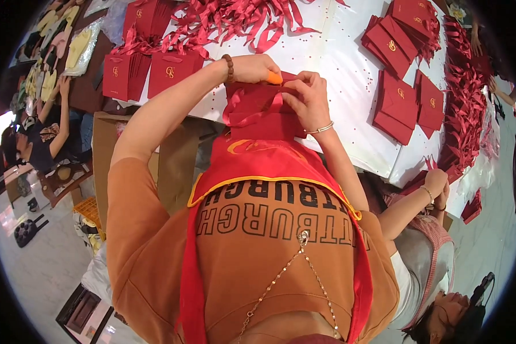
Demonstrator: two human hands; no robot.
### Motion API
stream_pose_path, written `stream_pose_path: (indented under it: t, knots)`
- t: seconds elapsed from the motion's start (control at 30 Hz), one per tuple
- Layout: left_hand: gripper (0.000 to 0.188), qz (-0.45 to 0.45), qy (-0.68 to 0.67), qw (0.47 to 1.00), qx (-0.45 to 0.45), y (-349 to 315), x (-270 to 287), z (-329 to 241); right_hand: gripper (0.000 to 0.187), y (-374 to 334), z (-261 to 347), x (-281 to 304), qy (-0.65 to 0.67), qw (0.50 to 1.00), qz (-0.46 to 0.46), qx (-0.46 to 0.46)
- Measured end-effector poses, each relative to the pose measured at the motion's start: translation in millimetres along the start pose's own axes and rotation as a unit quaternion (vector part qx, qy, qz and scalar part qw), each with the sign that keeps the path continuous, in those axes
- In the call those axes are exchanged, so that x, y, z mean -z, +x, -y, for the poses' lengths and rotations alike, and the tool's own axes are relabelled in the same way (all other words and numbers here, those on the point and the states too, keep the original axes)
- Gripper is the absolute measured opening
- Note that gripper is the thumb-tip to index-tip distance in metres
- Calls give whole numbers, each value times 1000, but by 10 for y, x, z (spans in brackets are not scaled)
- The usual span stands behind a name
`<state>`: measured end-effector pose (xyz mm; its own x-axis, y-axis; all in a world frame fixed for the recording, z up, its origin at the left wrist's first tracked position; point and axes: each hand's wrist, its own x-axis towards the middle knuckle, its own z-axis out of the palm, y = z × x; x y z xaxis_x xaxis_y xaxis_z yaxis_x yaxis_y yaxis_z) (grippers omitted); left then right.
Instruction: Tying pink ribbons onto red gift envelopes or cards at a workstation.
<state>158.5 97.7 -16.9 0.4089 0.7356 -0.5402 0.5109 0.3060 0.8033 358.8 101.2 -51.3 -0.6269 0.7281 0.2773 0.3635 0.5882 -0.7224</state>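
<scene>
Near the middle of the frame, above the orange shirt and red apron, both hands meet on a small dark red paper bag (258, 112) held upright at the bench's near edge. The left hand (252, 69), a bead bracelet on its wrist and an orange cap on one fingertip, pinches the bag's top edge. The right hand (307, 100), with a thin silver bangle, grips the top from the other side, fingers curled over a red ribbon loop (241, 117) hanging down the front. Beyond them the white bench (332, 57) carries upright red bags (149, 71) at upper left, a heap of red ribbons (235, 20) at top centre, and flat red bags (404, 97) at upper right. At lower right, another person's hand (437, 182) rests at the bench's edge
</scene>
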Motion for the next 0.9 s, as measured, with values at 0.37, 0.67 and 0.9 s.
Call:
stream_pose_path:
  t: [0.37,0.67,0.9]
  knots:
    - [21,51,-47,997,23,28,22,71,20,-29,-14,-69,82,996,10,-41]
    - [20,-104,-19,994,-16,82,-170,100,24,-64,-16,-82,134,981,9,-142]
    - [15,-267,-104,957,-36,185,-18,114,23,-150,-103,-183,225,964,2,-141]
